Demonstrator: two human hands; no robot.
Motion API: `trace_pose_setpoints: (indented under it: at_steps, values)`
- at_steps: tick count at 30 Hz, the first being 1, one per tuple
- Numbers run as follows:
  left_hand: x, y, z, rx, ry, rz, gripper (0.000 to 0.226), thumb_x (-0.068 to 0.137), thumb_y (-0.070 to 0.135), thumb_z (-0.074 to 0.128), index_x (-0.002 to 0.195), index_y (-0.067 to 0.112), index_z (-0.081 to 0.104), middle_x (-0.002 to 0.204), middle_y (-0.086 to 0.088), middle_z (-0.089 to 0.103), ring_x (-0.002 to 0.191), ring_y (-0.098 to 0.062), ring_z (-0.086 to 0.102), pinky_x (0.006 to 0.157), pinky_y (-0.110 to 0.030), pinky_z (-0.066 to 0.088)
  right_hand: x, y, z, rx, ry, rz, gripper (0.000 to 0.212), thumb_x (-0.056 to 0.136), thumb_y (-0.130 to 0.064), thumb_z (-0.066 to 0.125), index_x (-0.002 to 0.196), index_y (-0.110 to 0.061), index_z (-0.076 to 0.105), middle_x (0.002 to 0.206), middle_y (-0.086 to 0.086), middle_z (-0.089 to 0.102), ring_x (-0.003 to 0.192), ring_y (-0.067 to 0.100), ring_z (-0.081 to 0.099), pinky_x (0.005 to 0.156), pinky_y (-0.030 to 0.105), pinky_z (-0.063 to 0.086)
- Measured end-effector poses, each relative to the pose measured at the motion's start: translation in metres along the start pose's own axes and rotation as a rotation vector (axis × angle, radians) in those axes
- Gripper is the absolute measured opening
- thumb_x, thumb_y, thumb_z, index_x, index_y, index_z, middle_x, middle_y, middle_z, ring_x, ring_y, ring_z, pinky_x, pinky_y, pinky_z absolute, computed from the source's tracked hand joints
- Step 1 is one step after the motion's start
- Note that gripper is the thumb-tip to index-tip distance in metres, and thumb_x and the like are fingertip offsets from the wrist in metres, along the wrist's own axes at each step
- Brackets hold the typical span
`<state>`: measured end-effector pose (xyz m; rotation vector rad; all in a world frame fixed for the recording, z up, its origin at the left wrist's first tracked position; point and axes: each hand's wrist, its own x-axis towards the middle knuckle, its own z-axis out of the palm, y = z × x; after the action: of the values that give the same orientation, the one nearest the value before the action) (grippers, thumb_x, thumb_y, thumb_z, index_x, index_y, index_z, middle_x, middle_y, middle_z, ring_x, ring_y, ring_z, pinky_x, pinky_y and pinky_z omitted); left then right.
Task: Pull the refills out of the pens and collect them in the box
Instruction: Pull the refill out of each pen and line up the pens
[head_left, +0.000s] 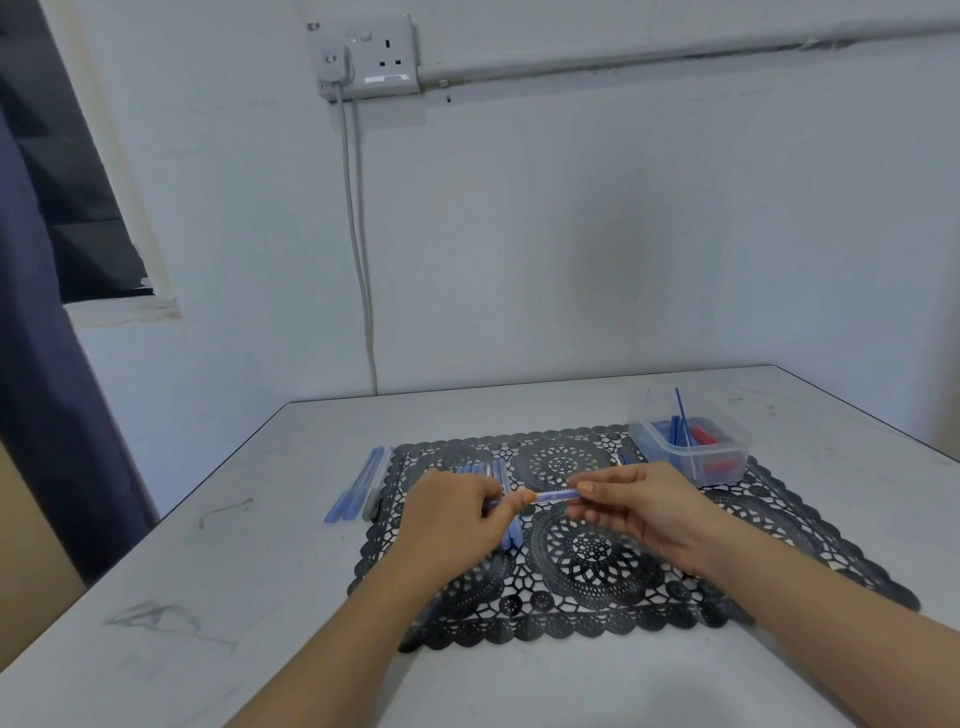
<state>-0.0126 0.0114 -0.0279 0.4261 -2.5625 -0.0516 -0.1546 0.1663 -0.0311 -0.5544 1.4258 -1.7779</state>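
The left hand (457, 512) covers one end of the pen (557, 497) and the right hand (636, 501) hides the other. Only the clear mid-barrel shows, and whether the refill has slid out cannot be told. Both hands pinch the pen above the black lace mat (587, 571), its long axis level, running left to right. The clear box (662, 452) sits at the mat's far right corner, with a blue refill (680, 413) leaning up out of it.
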Motion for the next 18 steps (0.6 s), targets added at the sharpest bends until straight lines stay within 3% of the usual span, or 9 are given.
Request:
trace_pose_setpoints:
  at_steps: [3, 6, 8, 11, 18]
  values:
    - [0.0004, -0.0008, 0.0007, 0.001, -0.006, -0.003, 0.058, 0.087, 0.064, 0.034, 0.065, 0.018, 0.062, 0.049, 0.006, 0.05, 0.047, -0.007, 0.046, 0.049, -0.012, 0.028, 0.0014, 0.001, 0.0004, -0.043, 0.046, -0.061, 0.018, 0.072, 0.019, 0.059, 0.087, 0.011, 0.067, 0.08, 0.027, 0.068, 0.067, 0.026, 0.069, 0.058, 0.022, 0.056]
    - [0.0003, -0.0023, 0.0002, -0.002, -0.009, -0.005, 0.059, 0.087, 0.064, 0.034, 0.061, 0.018, 0.059, 0.05, 0.005, 0.051, 0.049, -0.008, 0.049, 0.056, -0.016, 0.04, 0.0022, 0.0011, 0.0012, -0.042, 0.085, -0.105, 0.022, 0.072, 0.025, 0.055, 0.083, 0.009, 0.067, 0.079, 0.023, 0.069, 0.067, 0.027, 0.068, 0.057, 0.023, 0.056]
    - [0.0001, -0.0029, -0.0004, 0.003, -0.01, -0.009, 0.058, 0.087, 0.065, 0.033, 0.06, 0.019, 0.057, 0.049, 0.005, 0.051, 0.049, -0.008, 0.051, 0.059, -0.017, 0.043, 0.0029, 0.0003, 0.0006, -0.033, 0.08, -0.122, 0.022, 0.072, 0.025, 0.056, 0.082, 0.009, 0.067, 0.077, 0.022, 0.069, 0.065, 0.026, 0.068, 0.056, 0.022, 0.055]
    - [0.0003, -0.0025, -0.0011, 0.009, -0.017, -0.011, 0.057, 0.087, 0.065, 0.033, 0.06, 0.019, 0.056, 0.049, 0.006, 0.049, 0.048, -0.007, 0.047, 0.055, -0.014, 0.035, 0.0016, 0.0003, 0.0002, -0.085, 0.067, -0.147, 0.015, 0.073, 0.016, 0.062, 0.085, 0.009, 0.068, 0.075, 0.02, 0.069, 0.065, 0.023, 0.067, 0.059, 0.023, 0.056]
    - [-0.0007, -0.0021, -0.0031, 0.041, -0.02, 0.013, 0.055, 0.088, 0.064, 0.032, 0.056, 0.022, 0.046, 0.046, 0.008, 0.041, 0.045, -0.007, 0.041, 0.067, -0.022, 0.031, -0.001, 0.0012, 0.0022, -0.647, 0.136, -0.329, 0.026, 0.075, 0.003, 0.07, 0.084, -0.021, 0.072, 0.079, -0.005, 0.073, 0.075, 0.005, 0.068, 0.071, 0.014, 0.052]
